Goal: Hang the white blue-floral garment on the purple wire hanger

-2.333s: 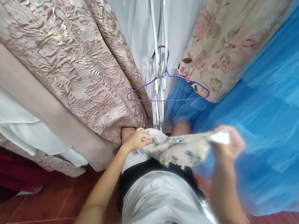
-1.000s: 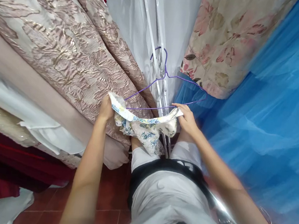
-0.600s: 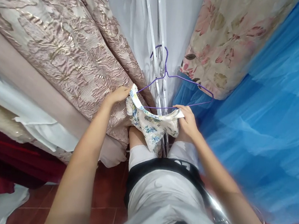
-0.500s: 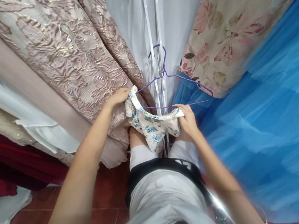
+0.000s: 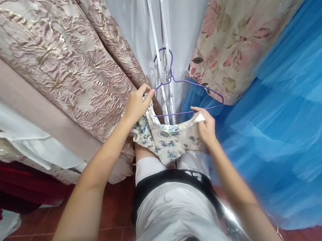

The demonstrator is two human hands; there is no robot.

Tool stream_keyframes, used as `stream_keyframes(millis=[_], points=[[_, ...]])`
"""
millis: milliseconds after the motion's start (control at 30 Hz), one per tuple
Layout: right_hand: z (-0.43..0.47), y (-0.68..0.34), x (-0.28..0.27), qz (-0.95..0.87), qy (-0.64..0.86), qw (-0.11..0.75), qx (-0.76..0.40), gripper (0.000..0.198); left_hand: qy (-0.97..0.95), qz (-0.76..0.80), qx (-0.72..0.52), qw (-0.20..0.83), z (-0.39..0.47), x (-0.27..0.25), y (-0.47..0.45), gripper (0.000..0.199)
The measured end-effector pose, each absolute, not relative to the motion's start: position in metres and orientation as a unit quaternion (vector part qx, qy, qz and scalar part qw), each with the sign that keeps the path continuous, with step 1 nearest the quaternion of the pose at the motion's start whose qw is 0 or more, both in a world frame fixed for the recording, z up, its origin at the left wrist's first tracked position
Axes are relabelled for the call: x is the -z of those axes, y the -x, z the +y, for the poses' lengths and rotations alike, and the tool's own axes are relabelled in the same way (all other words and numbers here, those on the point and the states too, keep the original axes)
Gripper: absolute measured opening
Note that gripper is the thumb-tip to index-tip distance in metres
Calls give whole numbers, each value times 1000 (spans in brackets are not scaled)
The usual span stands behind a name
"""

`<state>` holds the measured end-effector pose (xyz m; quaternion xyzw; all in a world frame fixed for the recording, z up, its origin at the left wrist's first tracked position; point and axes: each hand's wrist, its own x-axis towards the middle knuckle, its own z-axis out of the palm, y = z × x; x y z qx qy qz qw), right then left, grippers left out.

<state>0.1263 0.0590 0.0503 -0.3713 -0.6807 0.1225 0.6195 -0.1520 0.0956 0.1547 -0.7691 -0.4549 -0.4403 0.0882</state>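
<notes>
A purple clothes hanger (image 5: 197,83) has its left end inside a cream garment with blue flowers (image 5: 172,144), while its right end sticks out bare. My left hand (image 5: 138,103) is closed on the garment's left shoulder, thumb and fingers pinching at the hanger's left arm. On the other side my right hand (image 5: 206,127) grips the white-lined edge of the neckline, just below the hanger's bottom bar. Between both hands the garment sags in front of my thighs. The fabric inside my right fist is hidden.
White metal rails (image 5: 166,40) stand behind the hanger. Shiny pink brocade (image 5: 61,52) hangs on the left, beside pale and dark red cloth. A floral fabric (image 5: 235,40) and blue tulle (image 5: 286,130) hang on the right. Red floor tiles (image 5: 113,215) show below.
My left hand has moved inward and up onto the hanger's left arm, taking the garment's shoulder with it. My right hand still holds the opposite edge, its neckline pulled slightly wider.
</notes>
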Motion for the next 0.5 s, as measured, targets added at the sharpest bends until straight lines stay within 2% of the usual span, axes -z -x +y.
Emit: stream_keyframes(millis=[100,167,233,367,500], points=[[74,-160,-55,-541,441,716,-6,27,777,-456,421,103,96,-151,160,38],[89,-181,-61,-513,447,731,44,25,783,-455,413,102,95,-151,162,40],[107,-199,-69,-549,433,715,8,27,789,-449,408,95,94,-152,162,39],[137,-220,-79,-584,422,678,-146,39,793,-447,401,105,96,-152,165,34],[138,-223,-76,-610,397,646,-228,43,794,-447,393,124,104,-149,176,35]])
